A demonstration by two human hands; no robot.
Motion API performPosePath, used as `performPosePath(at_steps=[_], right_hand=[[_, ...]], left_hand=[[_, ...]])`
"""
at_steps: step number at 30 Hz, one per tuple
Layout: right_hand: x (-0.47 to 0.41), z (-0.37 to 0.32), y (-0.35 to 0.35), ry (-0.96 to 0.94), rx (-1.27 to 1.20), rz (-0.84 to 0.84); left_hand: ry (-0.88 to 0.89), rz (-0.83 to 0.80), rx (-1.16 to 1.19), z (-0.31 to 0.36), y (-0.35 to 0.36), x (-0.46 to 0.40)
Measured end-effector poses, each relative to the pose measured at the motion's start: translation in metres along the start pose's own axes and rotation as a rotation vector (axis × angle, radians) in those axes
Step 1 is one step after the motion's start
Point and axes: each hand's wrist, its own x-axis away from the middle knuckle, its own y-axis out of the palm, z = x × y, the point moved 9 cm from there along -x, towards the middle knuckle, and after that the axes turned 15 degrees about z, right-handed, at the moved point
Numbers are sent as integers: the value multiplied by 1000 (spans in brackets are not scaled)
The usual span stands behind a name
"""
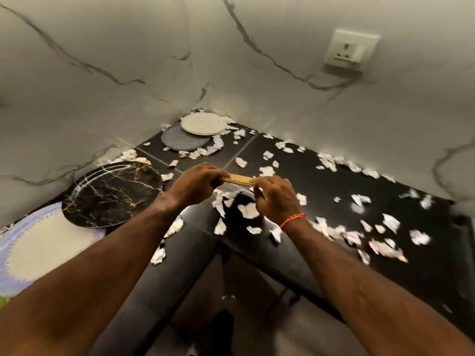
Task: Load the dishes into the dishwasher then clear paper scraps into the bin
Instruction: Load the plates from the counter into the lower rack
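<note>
My left hand (198, 182) and my right hand (275, 197) each pinch one end of a thin tan flat stick-like object (237, 180), held level above the black corner countertop (318, 181). A black marbled plate with gold veins (111, 194) lies at the left, overlapping a cream plate with a pale purple rim (33, 246). In the far corner a white plate (201, 123) rests partly on a grey plate (180, 141). Several torn white paper scraps (248, 210) are strewn across the counter.
Marble-patterned walls (102, 73) close the corner on both sides, and a wall socket (349, 48) sits at the upper right. The counter's front edge runs below my arms, with the floor and dark cabinet fronts (257, 291) beneath.
</note>
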Motion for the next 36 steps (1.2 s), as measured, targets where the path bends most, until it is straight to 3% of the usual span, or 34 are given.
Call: performPosePath(at_steps=[5,8,15,19,24,32,36], right_hand=[[72,56,-105,208,100,94],[115,81,-168,326,155,187],[229,104,-295,662,362,466],[292,92,-346,838,496,606],[370,65,-397,1024,649,609],[508,5,-452,1285,783,728],[567,-10,-466,1412,791,737]], left_hand=[[210,-53,168,128,37,-26],[232,-33,288,191,54,-39],[496,-222,571,353,106,-31],[714,-280,633,439,122,-11],[950,-357,678,531,131,31],[1206,-479,843,653,135,134],[1299,-622,844,708,143,187]])
